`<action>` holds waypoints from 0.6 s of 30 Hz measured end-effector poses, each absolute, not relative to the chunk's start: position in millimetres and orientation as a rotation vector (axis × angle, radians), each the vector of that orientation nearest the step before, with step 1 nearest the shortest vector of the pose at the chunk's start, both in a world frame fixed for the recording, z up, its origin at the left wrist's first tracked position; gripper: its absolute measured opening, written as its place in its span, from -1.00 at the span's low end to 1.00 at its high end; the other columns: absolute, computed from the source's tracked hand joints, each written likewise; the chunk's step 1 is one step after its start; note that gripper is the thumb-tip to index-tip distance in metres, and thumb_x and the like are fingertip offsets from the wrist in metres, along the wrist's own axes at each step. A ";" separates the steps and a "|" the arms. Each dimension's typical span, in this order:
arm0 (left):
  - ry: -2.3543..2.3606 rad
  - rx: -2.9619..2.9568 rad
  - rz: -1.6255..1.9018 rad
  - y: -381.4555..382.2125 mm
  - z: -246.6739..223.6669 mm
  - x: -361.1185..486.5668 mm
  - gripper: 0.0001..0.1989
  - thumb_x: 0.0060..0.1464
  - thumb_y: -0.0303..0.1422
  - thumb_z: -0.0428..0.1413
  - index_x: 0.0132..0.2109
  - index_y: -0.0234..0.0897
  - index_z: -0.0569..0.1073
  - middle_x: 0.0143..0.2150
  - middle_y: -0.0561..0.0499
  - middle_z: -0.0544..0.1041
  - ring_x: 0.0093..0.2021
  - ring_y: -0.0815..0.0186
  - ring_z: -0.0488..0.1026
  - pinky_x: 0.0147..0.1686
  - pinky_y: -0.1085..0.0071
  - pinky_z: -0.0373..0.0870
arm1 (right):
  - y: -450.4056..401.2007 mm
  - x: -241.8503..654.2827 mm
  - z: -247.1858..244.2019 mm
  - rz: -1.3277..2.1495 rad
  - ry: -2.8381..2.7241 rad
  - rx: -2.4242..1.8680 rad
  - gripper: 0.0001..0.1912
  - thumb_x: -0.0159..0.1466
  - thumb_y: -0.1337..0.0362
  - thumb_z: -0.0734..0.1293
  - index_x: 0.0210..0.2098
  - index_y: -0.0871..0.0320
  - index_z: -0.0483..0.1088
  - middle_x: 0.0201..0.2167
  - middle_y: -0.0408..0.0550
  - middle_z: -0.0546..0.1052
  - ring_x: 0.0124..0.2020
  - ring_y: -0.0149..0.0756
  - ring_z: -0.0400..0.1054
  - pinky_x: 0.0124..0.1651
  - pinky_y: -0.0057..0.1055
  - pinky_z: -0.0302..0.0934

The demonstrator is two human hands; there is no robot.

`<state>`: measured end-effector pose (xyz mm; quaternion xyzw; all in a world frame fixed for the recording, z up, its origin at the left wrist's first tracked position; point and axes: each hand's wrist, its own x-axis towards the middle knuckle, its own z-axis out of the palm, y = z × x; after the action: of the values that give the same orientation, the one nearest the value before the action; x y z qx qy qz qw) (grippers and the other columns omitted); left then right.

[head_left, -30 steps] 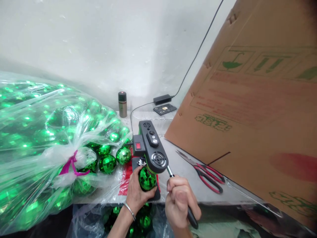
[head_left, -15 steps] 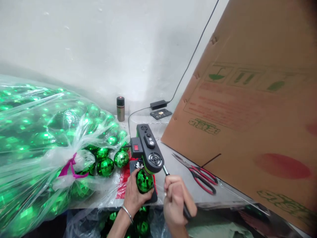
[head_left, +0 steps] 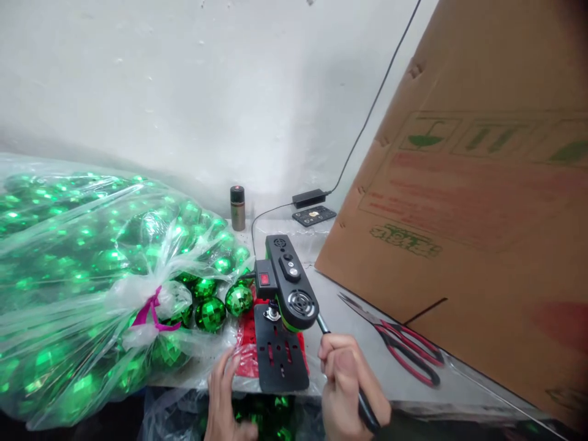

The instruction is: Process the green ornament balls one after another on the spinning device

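My right hand (head_left: 349, 386) is closed round the black handle (head_left: 367, 411) of a lever on the black machine (head_left: 294, 282). My left hand (head_left: 226, 398) is at the table's front edge, left of the machine's slotted base plate (head_left: 281, 361), its fingers apart and nothing seen in it. The base plate lies bare over a red sheet (head_left: 248, 349). Green faceted balls (head_left: 210, 314) sit left of the machine, beside a large clear bag (head_left: 92, 257) of such balls, tied with a pink ribbon (head_left: 149, 310).
Red-handled scissors (head_left: 408, 349) lie right of the machine, before a large cardboard box (head_left: 459, 202). Behind stand a small bottle (head_left: 237, 209), a black adapter (head_left: 309, 198) with a cable, and a phone (head_left: 314, 215). More green balls (head_left: 266, 416) are below the table edge.
The green ball that my left hand held under the machine's head is gone from there. My left hand has moved down and left and opened. The view has shifted slightly.
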<state>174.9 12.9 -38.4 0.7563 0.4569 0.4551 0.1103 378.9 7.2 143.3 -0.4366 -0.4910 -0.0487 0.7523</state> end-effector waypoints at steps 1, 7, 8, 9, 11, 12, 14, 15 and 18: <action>1.351 2.285 1.256 37.3 -17.4 178.0 -0.41 0.59 0.09 0.02 0.49 -0.10 0.52 0.45 -0.33 0.66 0.43 -0.17 0.66 0.30 -0.10 0.70 | 6.7 379.5 143.2 -0.102 -1.075 -0.957 -0.50 0.68 0.37 0.25 -0.44 0.06 0.27 -0.53 -0.22 0.33 -0.45 -0.38 0.36 -0.42 -0.41 0.18; 1.869 2.307 0.485 167.7 89.9 223.2 -0.48 0.63 -0.27 -0.16 0.19 -0.45 0.66 0.15 -0.54 0.78 0.22 -0.22 0.78 0.21 -0.07 0.70 | 3.3 383.5 148.3 -0.131 -1.160 -0.990 -0.51 0.70 0.38 0.24 -0.42 0.06 0.27 -0.51 -0.23 0.36 -0.45 -0.41 0.37 -0.42 -0.45 0.19; 1.868 2.302 0.421 177.0 96.3 227.7 -0.49 0.63 -0.25 -0.12 0.10 -0.45 0.68 0.03 -0.54 0.80 0.14 -0.26 0.80 0.15 -0.08 0.71 | 3.1 383.8 147.6 -0.131 -1.165 -0.998 -0.52 0.70 0.38 0.23 -0.41 0.06 0.27 -0.50 -0.23 0.37 -0.45 -0.42 0.37 -0.42 -0.45 0.19; 1.852 2.301 0.384 182.1 99.3 230.5 -0.51 0.62 -0.22 -0.06 0.03 -0.45 0.69 -0.09 -0.52 0.80 0.07 -0.29 0.82 0.09 -0.08 0.73 | 2.9 384.0 146.5 -0.133 -1.166 -1.001 -0.52 0.70 0.38 0.23 -0.41 0.06 0.27 -0.49 -0.23 0.38 -0.45 -0.43 0.36 -0.42 -0.46 0.20; 1.798 2.307 0.300 182.3 98.5 231.7 -0.57 0.56 -0.15 0.09 0.05 -0.46 0.69 -0.17 -0.48 0.79 0.00 -0.31 0.83 0.03 -0.07 0.74 | 3.0 384.2 143.8 -0.128 -1.160 -1.003 -0.53 0.70 0.38 0.23 -0.40 0.06 0.27 -0.49 -0.24 0.38 -0.45 -0.43 0.37 -0.41 -0.46 0.20; 1.761 2.314 0.274 178.8 95.8 230.4 -0.57 0.52 -0.13 0.16 0.13 -0.47 0.67 -0.13 -0.46 0.80 -0.02 -0.30 0.84 0.03 -0.06 0.74 | 3.1 384.2 142.9 -0.126 -1.156 -0.999 -0.53 0.70 0.38 0.23 -0.40 0.05 0.27 -0.49 -0.24 0.37 -0.44 -0.42 0.38 -0.40 -0.46 0.21; 1.687 2.335 0.248 167.8 87.9 224.8 -0.47 0.46 -0.15 0.23 0.36 -0.44 0.56 0.07 -0.46 0.79 0.03 -0.25 0.84 0.08 -0.06 0.75 | 3.3 384.4 143.9 -0.122 -1.148 -0.995 -0.53 0.69 0.39 0.23 -0.40 0.05 0.27 -0.50 -0.24 0.36 -0.44 -0.41 0.38 -0.40 -0.45 0.20; 1.639 2.351 0.257 161.6 82.8 220.8 -0.41 0.45 -0.17 0.24 0.45 -0.41 0.48 0.20 -0.46 0.75 0.11 -0.22 0.82 0.15 -0.06 0.73 | 3.4 384.5 146.1 -0.122 -1.146 -0.995 -0.53 0.69 0.39 0.23 -0.40 0.05 0.27 -0.50 -0.24 0.37 -0.45 -0.41 0.38 -0.41 -0.44 0.19; 1.385 2.338 0.469 144.1 64.3 207.6 -0.32 0.37 -0.23 0.26 0.52 -0.36 0.37 0.41 -0.43 0.63 0.39 -0.17 0.68 0.41 -0.09 0.62 | 4.0 385.0 158.9 -0.110 -1.155 -1.015 -0.55 0.69 0.39 0.24 -0.39 0.06 0.30 -0.48 -0.23 0.43 -0.50 -0.43 0.33 -0.45 -0.41 0.13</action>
<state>207.6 144.1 64.3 0.8322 0.4931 0.1669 0.1909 385.0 4.0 158.9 -0.4586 -0.5219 -0.0497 0.7175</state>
